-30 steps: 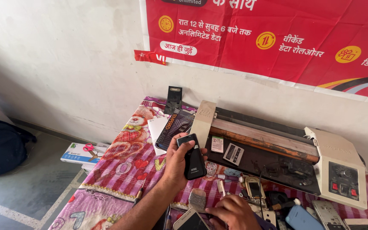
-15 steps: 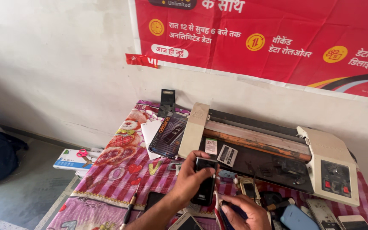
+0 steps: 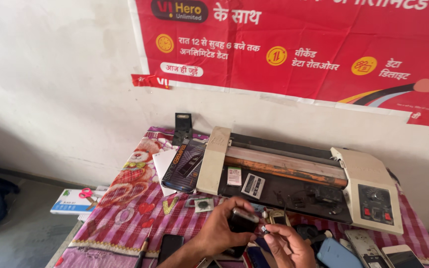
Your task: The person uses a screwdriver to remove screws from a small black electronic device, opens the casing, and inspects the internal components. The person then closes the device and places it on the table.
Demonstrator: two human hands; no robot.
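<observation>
We see the left hand (image 3: 223,229) closed around a small black phone (image 3: 241,222), fingers wrapping its top edge, thumb behind. The right hand (image 3: 286,244) sits just beside it, fingertips pinched narrow on a tiny part (image 3: 264,229) touching the phone's lower right corner.

A second ago the left hand (image 3: 222,226) held the small black phone (image 3: 241,222) flat and face-up just in front of the laminating machine (image 3: 294,176); now it has drawn nearer and tipped the phone upright, so its top edge shows. The right hand (image 3: 286,243), then low at the near edge, has risen to the phone's right side, its fingertips pinching a tiny part (image 3: 264,229) beside it.
</observation>
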